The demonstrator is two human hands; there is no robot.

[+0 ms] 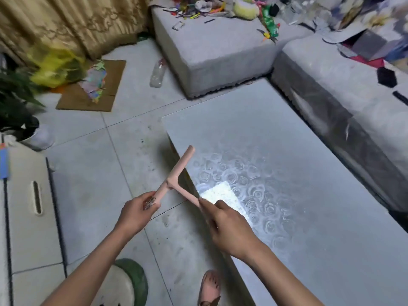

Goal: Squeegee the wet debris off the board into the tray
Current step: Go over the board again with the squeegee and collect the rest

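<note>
I hold a pink T-shaped squeegee (178, 171) in the air over the near left corner of the table. My right hand (227, 226) grips its handle. My left hand (134, 215) pinches the lower end of the blade bar, with a small greyish bit between the fingers. A bright white speckled board (223, 195) lies on the rose-patterned glass table (298, 140), just right of the squeegee and partly behind my right hand. No tray is in view.
A grey ottoman (209, 51) and a sofa (342, 89) with clutter stand behind and to the right of the table. On the tiled floor lie a plastic bottle (157, 72) and cardboard (92, 91). A green-rimmed stool (128, 281) and my sandalled foot (210, 286) are near me.
</note>
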